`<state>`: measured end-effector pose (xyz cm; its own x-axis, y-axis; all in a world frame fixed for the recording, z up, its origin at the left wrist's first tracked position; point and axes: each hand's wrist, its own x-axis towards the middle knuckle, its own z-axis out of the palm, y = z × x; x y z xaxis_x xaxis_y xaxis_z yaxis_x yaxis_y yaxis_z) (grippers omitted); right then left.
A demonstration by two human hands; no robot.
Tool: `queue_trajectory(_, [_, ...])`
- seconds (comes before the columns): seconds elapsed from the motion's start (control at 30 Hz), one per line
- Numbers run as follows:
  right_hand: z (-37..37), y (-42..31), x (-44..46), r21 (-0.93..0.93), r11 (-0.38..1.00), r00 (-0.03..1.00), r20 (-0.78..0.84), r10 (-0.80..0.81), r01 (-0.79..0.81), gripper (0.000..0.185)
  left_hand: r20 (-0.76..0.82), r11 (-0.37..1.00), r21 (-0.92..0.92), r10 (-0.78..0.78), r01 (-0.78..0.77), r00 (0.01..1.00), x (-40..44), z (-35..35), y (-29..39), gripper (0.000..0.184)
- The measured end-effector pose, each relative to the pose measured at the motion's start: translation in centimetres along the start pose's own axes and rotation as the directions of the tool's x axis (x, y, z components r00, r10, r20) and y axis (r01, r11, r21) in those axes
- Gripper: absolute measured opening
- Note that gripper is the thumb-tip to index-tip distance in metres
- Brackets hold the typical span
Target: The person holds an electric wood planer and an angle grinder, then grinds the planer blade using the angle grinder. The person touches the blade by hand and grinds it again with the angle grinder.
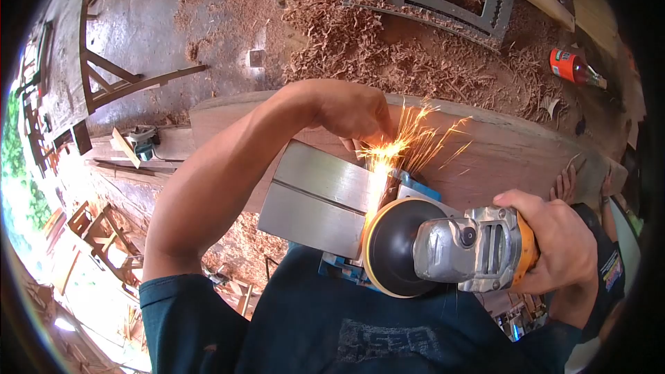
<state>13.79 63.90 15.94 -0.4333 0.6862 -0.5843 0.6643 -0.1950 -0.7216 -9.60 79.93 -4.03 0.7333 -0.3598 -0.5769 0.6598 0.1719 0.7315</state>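
My right hand (557,242) is wrapped round the body of an angle grinder (447,249). Its round black disc (405,242), with a yellowish rim, meets the middle of an upturned electric planer (322,190). The planer shows its flat silver sole, with blue parts of its body at the edges. Bright orange sparks (388,152) fly from the contact, away from my body. My left hand (353,111) bends over the planer's far side, close to the sparks, with its fingers curled down. What those fingers grip is hidden behind the planer and the glare.
A long wooden plank (485,149) lies just beyond the planer. Farther off are wood shavings (388,48), a triangular square (450,0) and a red-labelled bottle (575,68). Another person's hand (566,181) rests on the plank at right. A power tool (144,142) sits at left.
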Motion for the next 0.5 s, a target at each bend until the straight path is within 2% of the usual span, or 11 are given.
queue_trajectory(0.07, [-0.1, -0.3, 0.1, -0.03, 1.0, 1.0, 0.002, -0.008, 0.008, 0.085, -0.02, 0.999, -0.037, 0.005, -0.005, 1.0, -0.1, 0.3, -0.1, 0.031])
queue_trajectory(0.17, [-0.3, -0.7, 0.0, -0.056, 0.998, 1.0, -0.005, -0.004, 0.004, 0.086, 0.037, 0.999, 0.037, 0.024, -0.025, 0.999, 0.3, -0.5, -0.7, 0.031])
queue_trajectory(0.27, [0.1, -0.5, -0.4, -0.055, 0.998, 1.0, -0.025, 0.006, -0.007, 0.087, 0.03, 0.998, -0.056, -0.034, 0.035, 0.999, 0.0, -0.1, -0.3, 0.032])
queue_trajectory(0.33, [-0.5, -0.9, 0.0, -0.092, 0.995, 1.0, 0.016, -0.027, 0.028, 0.087, 0.026, 0.999, -0.011, -0.044, 0.045, 0.999, -0.3, -0.1, 0.4, 0.033])
queue_trajectory(0.47, [0.3, -0.3, -0.4, -0.028, 1.0, 1.0, -0.009, -0.009, 0.009, 0.087, 0.048, 0.998, 0.057, 0.007, -0.01, 0.999, 0.0, -0.4, -0.1, 0.035])
queue_trajectory(0.5, [0.1, -0.6, -0.2, -0.039, 0.999, 1.0, -0.007, -0.002, 0.002, 0.087, 0.047, 1.0, 0.025, 0.001, -0.003, 0.999, 0.1, -0.3, -0.2, 0.035])
